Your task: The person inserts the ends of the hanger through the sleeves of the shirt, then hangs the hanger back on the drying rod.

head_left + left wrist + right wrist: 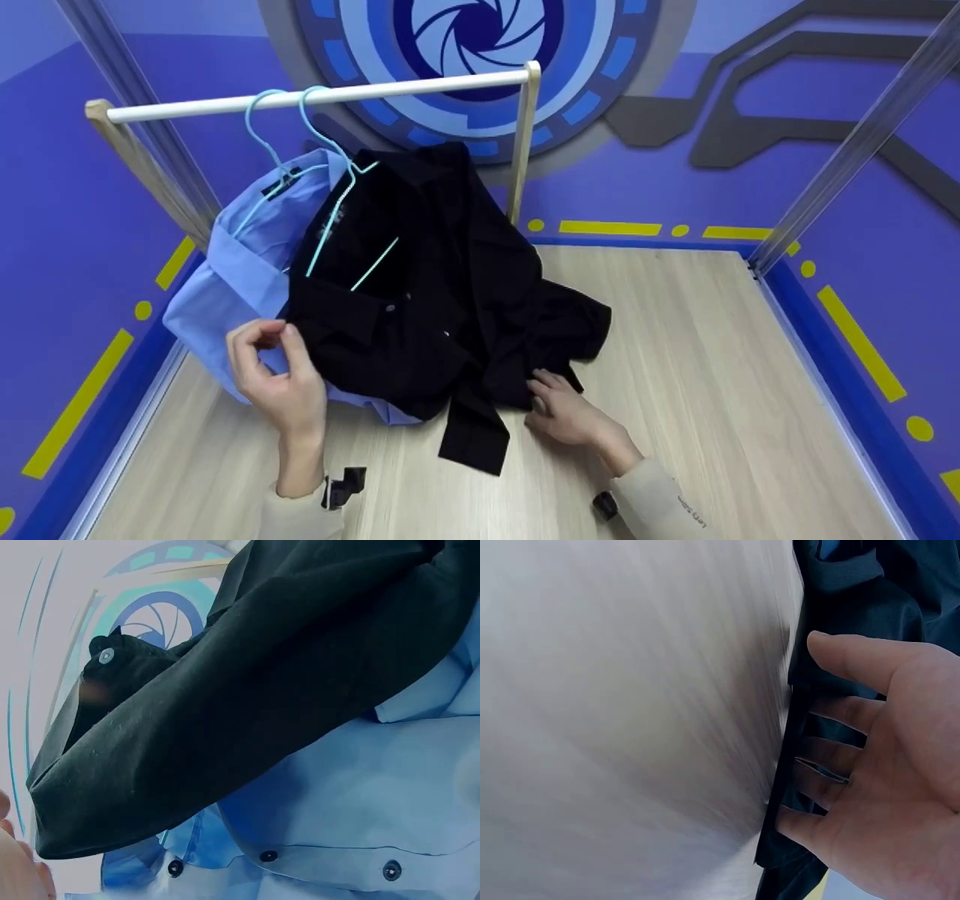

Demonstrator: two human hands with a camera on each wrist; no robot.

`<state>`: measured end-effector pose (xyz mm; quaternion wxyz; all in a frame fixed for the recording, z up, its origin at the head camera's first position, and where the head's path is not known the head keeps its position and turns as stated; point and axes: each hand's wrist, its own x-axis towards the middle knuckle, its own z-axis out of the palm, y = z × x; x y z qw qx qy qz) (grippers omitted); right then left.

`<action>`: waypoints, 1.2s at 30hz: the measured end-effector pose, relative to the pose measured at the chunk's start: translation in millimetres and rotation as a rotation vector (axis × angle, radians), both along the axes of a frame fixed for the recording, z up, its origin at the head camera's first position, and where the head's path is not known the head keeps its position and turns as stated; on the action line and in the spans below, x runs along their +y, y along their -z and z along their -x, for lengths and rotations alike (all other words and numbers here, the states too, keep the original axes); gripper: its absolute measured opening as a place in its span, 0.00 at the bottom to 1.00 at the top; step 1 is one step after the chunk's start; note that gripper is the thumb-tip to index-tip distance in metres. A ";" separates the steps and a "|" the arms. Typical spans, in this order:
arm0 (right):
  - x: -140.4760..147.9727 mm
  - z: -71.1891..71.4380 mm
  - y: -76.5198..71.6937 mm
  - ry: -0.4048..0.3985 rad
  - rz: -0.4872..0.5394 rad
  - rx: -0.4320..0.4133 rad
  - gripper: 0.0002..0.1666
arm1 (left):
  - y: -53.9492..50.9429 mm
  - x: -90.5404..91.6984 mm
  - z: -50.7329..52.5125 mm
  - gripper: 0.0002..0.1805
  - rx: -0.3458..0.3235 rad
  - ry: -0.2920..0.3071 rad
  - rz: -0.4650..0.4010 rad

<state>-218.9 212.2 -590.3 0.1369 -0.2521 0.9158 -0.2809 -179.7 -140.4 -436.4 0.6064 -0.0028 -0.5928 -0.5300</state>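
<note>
A black shirt (495, 292) hangs loosely around a light teal hanger (330, 225), its lower part bunched on the table. Behind it to the left, a blue shirt (247, 277) is on a second teal hanger (260, 139). My left hand (281, 379) is beside the black shirt's left edge, fingers loosely curved, thumb near the index fingertip; no cloth shows between them. In the left wrist view, only part of that hand (19, 870) appears. My right hand (566, 412) touches the black shirt's lower edge; in the right wrist view its fingers (840, 716) extend over the cloth, thumb apart.
Both hangers hook over a white rail (420, 86) with wooden posts (523, 150). A wood-grain table (675, 390) lies below, bounded by blue patterned walls (637, 199) and metal corner posts (847, 150). A black sleeve or flap (474, 435) extends toward the table's front.
</note>
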 end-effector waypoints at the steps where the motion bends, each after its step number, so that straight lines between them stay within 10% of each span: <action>1: -0.1 0.2 0.0 -0.001 -0.004 0.002 0.37 | -0.1 1.1 -0.3 0.02 0.017 -0.004 -0.004; 8: -0.4 1.3 3.2 -0.012 -0.008 0.034 0.35 | 4.8 12.1 -0.2 0.04 0.101 0.000 0.022; 36: 1.9 -1.9 6.5 -0.048 -0.073 0.083 0.37 | 32.9 45.9 -3.9 0.04 0.071 0.190 0.246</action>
